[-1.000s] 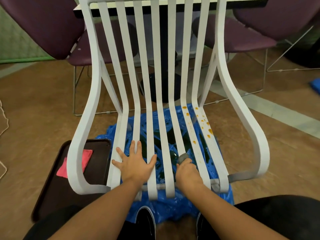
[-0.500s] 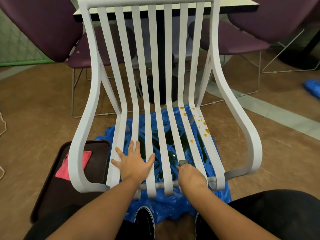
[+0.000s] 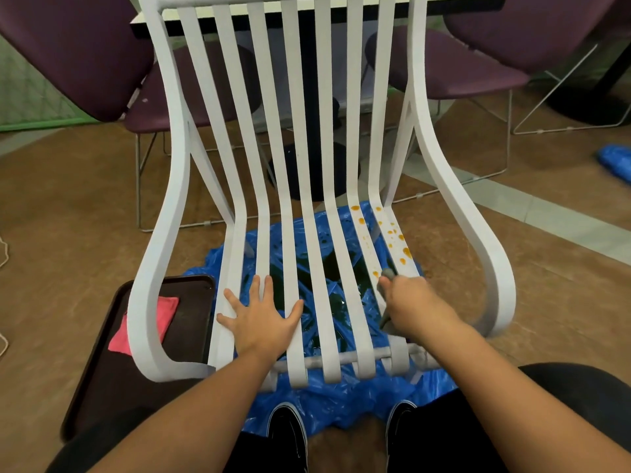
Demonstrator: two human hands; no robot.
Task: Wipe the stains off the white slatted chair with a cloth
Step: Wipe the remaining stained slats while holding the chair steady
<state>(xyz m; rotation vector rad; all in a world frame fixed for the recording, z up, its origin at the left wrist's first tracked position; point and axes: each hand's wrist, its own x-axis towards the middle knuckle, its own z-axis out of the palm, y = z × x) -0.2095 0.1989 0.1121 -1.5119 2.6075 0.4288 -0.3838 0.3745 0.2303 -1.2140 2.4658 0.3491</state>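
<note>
1. White slatted chair (image 3: pixel 292 131): stands on the floor over a blue plastic sheet (image 3: pixel 341 404), directly before the person. Open gaps run between the slats, and curved side rails bound both edges.
2. Stains (image 3: pixel 396 233): orange spots on the two rightmost seat slats, towards the back bend.
3. Left hand (image 3: pixel 261 319): flat, fingers spread, pressing on the left seat slats; holds nothing.
4. Right hand (image 3: pixel 413 305): fingers curled round a grey cloth (image 3: pixel 387 274) on the right slats, cloth tip just beside the nearest stain.
5. Tray (image 3: pixel 102 370): on the floor, just beside the left rail, carrying a pink cloth (image 3: pixel 146 322).
</note>
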